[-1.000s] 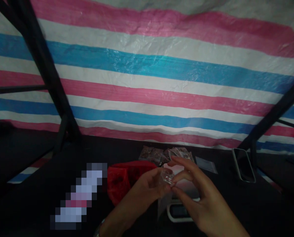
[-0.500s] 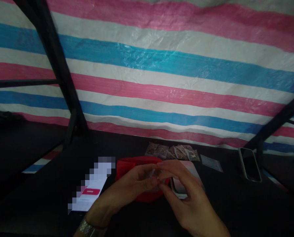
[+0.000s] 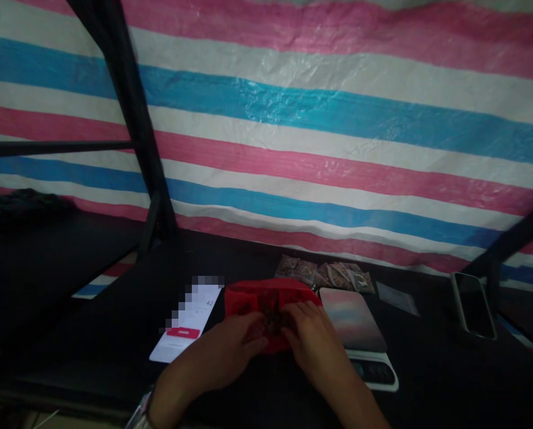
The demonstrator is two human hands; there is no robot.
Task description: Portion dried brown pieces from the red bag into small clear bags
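A red bag (image 3: 244,293) lies open on the black table, with dark brown dried bits (image 3: 272,305) in it. My left hand (image 3: 224,348) reaches into its near left side, thumb and fingers curled towards each other. From the right, my right hand (image 3: 312,333) dips into the same bag, fingers bent down against the brown bits. Dim light and blur hide what the fingertips of either hand pinch. Just right of the bag stands a kitchen scale (image 3: 353,322), with nothing on its plate.
Several small clear bags of brown bits (image 3: 324,275) lie behind the bag. A flat clear bag (image 3: 397,298) is right of them. A phone (image 3: 473,305) leans at the right; a lit screen (image 3: 181,333) lies left. Black frame posts (image 3: 136,119) and a striped sheet (image 3: 315,137) stand behind.
My hands were together above the red bag, fingertips meeting at something small and clear. They have since parted and lowered into the bag. The scale is now uncovered, and the view has shifted left.
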